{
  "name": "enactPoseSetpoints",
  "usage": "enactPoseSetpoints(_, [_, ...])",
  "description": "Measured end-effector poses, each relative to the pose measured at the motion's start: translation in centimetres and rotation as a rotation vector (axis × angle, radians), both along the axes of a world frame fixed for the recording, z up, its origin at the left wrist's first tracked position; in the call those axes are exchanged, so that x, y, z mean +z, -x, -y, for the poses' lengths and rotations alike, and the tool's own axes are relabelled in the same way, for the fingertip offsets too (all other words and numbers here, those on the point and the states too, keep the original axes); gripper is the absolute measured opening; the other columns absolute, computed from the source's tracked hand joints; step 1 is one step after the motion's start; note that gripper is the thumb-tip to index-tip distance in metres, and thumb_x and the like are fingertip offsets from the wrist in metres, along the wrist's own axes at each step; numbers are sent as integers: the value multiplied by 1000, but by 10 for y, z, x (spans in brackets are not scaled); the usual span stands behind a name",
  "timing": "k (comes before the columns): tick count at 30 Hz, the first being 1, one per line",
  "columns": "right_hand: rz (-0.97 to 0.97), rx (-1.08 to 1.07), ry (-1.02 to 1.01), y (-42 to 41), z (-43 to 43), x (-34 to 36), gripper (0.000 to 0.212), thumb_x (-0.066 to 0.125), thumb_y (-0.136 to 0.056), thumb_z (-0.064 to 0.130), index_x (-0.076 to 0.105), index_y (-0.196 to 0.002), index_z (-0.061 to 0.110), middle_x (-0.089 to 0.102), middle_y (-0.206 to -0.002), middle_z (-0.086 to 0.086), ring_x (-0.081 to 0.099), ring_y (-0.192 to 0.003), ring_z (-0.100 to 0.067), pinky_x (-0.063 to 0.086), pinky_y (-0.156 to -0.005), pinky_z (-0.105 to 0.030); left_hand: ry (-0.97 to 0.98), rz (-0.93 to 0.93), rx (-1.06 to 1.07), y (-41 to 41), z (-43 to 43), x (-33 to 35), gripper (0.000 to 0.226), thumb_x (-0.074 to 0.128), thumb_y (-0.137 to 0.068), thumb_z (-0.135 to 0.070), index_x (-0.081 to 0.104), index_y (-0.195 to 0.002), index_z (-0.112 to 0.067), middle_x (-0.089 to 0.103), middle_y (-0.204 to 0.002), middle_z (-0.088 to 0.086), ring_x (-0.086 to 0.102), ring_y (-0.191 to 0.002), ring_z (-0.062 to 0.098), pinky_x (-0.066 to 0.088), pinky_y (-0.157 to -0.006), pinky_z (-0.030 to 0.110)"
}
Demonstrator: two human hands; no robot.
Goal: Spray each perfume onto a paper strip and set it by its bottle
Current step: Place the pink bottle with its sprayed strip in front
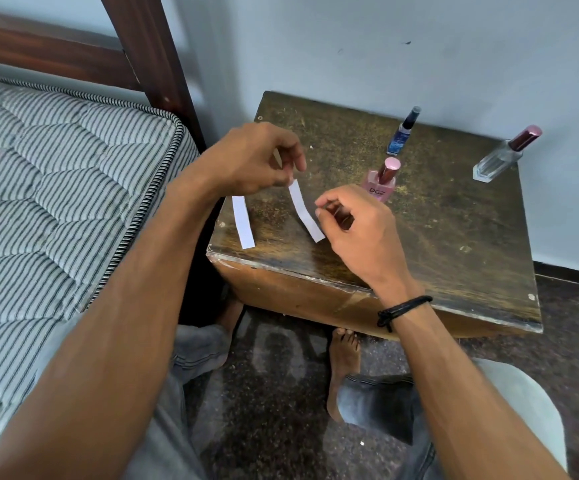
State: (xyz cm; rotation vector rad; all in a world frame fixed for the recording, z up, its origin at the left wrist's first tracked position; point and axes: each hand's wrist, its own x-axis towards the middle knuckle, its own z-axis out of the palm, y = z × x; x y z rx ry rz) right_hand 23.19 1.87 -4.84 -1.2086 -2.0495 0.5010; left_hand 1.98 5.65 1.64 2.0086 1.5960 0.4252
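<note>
Three perfume bottles stand on a worn wooden table (454, 237): a slim blue one (400, 135) at the back, a pink one (381, 183) marked DGZ in the middle, and a clear one (502, 157) with a dark red cap at the right. My left hand (253, 159) pinches the top end of a white paper strip (304, 211), which hangs down over the table. My right hand (354, 220) hovers beside that strip's lower end, fingers curled, holding nothing I can see. A second paper strip (243, 221) lies flat near the table's left edge.
A striped mattress (56, 185) on a dark wooden bed frame (149, 57) flanks the table's left side. A pale wall stands behind the table. My bare feet and jeans-clad knees sit below the table's front edge on a speckled floor (281, 427).
</note>
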Motion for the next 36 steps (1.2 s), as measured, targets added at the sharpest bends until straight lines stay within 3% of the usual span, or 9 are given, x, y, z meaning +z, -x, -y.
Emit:
enactPoseSetpoints(7, [67,-80,188,2,-2,-4,20,76,-89,19,75,-109,17,64,-99,9,64,-85,-5,56,-82,-29,-4,51,14,9,0,2,21,77,-83,-12,73,-89,-31,74,-87,-12,69,-80,3,56,-88,35])
enactPoseSetpoints(11, [71,-54,362,4,-4,-5,31,79,-88,34,74,-117,24,58,-102,13,58,-85,-1,46,-76,-16,-15,149,10,11,1,7,19,76,-83,-5,74,-93,-21,76,-91,-2,72,-82,15,56,-84,35])
enactPoseSetpoints(17, [-15,-54,472,5,-5,-2,7,77,-89,29,78,-95,26,63,-95,14,60,-79,-3,40,-68,-13,-16,277,-15,12,1,11,19,75,-83,0,74,-97,-13,75,-94,5,71,-87,26,57,-85,34])
enactPoseSetpoints(21, [-161,-62,580,3,-6,1,4,75,-92,25,78,-89,25,74,-83,11,64,-76,-3,46,-69,-24,-51,322,4,14,1,10,20,75,-84,0,74,-101,-11,75,-96,8,72,-88,24,58,-87,38])
enactPoseSetpoints(25, [-431,-56,701,0,-5,5,7,73,-92,12,77,-99,12,78,-80,-1,66,-71,-8,50,-65,-22,-89,408,34,17,1,11,24,76,-86,-3,73,-110,-9,77,-101,4,73,-93,24,59,-90,40])
enactPoseSetpoints(29, [-589,-59,689,1,-3,9,11,74,-91,8,76,-102,10,78,-80,-5,66,-70,-10,52,-65,-20,-107,537,58,18,2,12,29,73,-85,4,69,-114,1,75,-102,15,73,-98,27,58,-94,39])
enactPoseSetpoints(36, [-698,7,448,5,1,14,12,74,-90,4,76,-102,7,76,-79,-3,67,-70,-13,54,-66,-24,-79,743,152,25,1,11,31,75,-81,4,70,-111,-4,77,-92,6,72,-89,22,58,-85,34])
